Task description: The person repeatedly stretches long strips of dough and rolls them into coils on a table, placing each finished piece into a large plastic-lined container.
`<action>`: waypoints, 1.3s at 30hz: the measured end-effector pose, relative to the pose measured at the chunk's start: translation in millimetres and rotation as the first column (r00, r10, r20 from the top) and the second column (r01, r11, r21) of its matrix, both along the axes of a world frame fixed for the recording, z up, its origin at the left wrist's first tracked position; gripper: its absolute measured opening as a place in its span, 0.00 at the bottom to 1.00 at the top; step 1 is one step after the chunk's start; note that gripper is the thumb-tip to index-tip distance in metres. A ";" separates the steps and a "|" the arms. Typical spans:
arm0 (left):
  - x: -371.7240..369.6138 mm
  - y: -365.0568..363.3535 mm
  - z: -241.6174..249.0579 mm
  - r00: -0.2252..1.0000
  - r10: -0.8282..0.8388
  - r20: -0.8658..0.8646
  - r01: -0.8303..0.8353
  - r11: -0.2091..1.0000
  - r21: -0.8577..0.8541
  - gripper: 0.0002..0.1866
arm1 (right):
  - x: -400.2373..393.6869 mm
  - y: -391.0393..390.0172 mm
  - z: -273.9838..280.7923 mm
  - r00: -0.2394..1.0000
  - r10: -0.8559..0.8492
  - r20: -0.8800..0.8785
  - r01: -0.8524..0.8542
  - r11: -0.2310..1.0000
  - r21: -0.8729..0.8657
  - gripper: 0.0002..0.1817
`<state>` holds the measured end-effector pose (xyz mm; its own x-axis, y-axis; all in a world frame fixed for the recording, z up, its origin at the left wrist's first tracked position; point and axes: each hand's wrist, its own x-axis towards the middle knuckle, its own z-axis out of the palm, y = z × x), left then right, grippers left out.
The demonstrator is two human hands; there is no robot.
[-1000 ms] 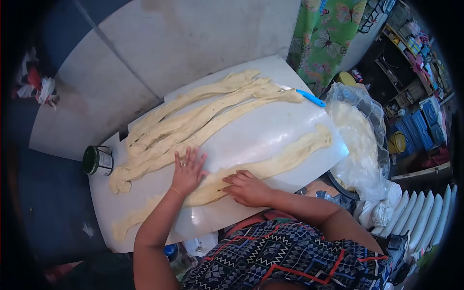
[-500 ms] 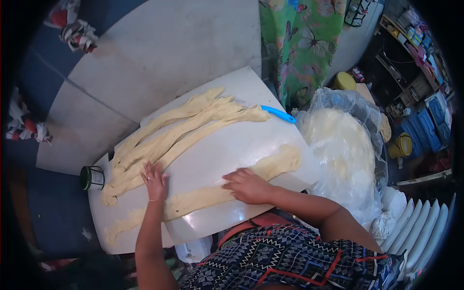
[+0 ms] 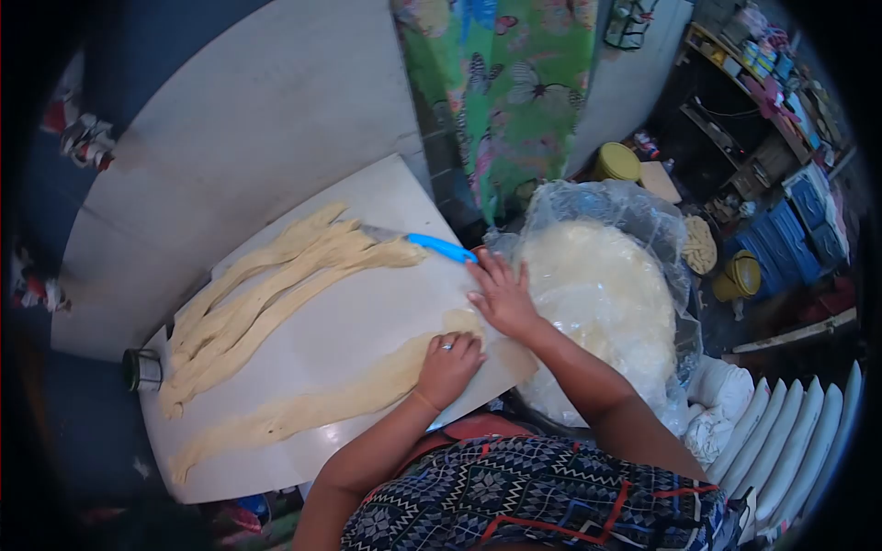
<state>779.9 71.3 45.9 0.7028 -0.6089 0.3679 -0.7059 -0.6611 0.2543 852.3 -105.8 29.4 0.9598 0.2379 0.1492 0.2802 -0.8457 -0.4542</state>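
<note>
A long flat strip of dough (image 3: 349, 390) lies along the near side of a white board (image 3: 367, 312). On its right part rests my left hand (image 3: 448, 370), fingers curled together against the dough, a ring on one finger. My right hand (image 3: 503, 294) is over the board's right edge, fingers spread and holding nothing. Its fingertips are right at the handle end of a blue-handled knife (image 3: 443, 247). The knife's blade reaches toward several long, stretched dough pieces (image 3: 276, 275) side by side across the far half of the board.
To the right, a large mass of dough (image 3: 597, 294) sits in clear plastic. A small dark green can (image 3: 142, 370) stands by the board's left corner. Behind hangs a green butterfly curtain (image 3: 524, 92). Yellow buckets (image 3: 617, 163) and stacked white chairs (image 3: 790, 441) are further right.
My left hand has moved right along the near strip to its right part. My right hand has lifted off that strip and gone to the knife handle. The view has shifted right.
</note>
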 end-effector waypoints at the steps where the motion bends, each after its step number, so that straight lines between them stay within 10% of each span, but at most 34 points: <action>1: 0.4 0.5 -3.8 1.000 0.014 0.025 -0.014 1.000 -0.011 0.14 | 1.7 -4.8 1.1 0.998 0.040 0.041 -0.046 0.988 0.151 0.35; 2: 3.3 0.1 -4.1 1.000 0.003 0.028 -0.003 1.000 -0.018 0.14 | 3.2 -15.3 6.1 0.999 0.029 0.044 -0.035 0.989 0.143 0.35; 4: 2.7 4.1 -4.1 0.966 0.148 -0.213 -0.191 0.961 -0.198 0.11 | -0.1 -27.1 15.2 0.794 0.582 -0.172 -0.501 0.789 0.356 0.36; 7: 4.6 7.6 14.8 0.798 0.156 -0.582 -0.442 0.808 -0.389 0.10 | -14.5 -21.7 39.9 0.743 0.609 -0.278 -0.572 0.793 0.207 0.34; 13: -11.4 2.9 4.2 0.976 0.213 -0.040 -0.217 0.966 -0.139 0.12 | -5.9 -5.4 38.1 0.857 0.510 -0.071 -0.509 0.860 0.036 0.17; 15: -16.9 7.7 3.8 0.978 0.207 0.012 -0.203 0.967 -0.153 0.13 | -10.4 7.0 35.6 0.884 0.341 -0.319 -0.264 0.929 0.261 0.15; 19: -31.0 5.8 12.2 0.977 0.205 0.062 -0.193 0.967 -0.166 0.11 | -16.1 18.5 27.2 0.832 0.532 -0.159 -0.314 0.687 0.655 0.13; 23: -38.0 11.4 8.9 0.909 0.408 -0.087 -0.415 0.863 -0.289 0.11 | 8.0 6.1 37.2 0.563 0.801 -0.203 -0.606 0.567 0.558 0.12; 26: -36.6 15.7 3.2 0.827 0.539 -0.158 -0.561 0.807 -0.186 0.11 | 8.4 20.5 35.3 0.676 0.736 -0.031 -0.717 0.667 0.204 0.15; 31: -41.2 16.0 18.6 0.802 0.596 0.047 -0.590 0.802 -0.092 0.09 | 18.6 28.4 31.1 0.708 0.693 -0.134 -0.581 0.680 0.448 0.12; 35: -40.8 21.4 12.5 0.798 0.603 0.003 -0.602 0.796 -0.068 0.10 | 26.6 17.3 32.7 0.511 0.859 -0.024 -0.817 0.494 0.297 0.15; 39: -33.7 29.6 16.1 0.694 0.714 -0.098 -0.720 0.685 -0.106 0.09 | 19.8 54.4 15.7 0.708 0.704 0.058 -0.705 0.702 0.102 0.15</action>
<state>746.1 100.9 61.9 0.9228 0.1374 0.3601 -0.0156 -0.9202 0.3910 872.0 -51.4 45.1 0.5166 0.8252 0.2285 0.7810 -0.3447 -0.5209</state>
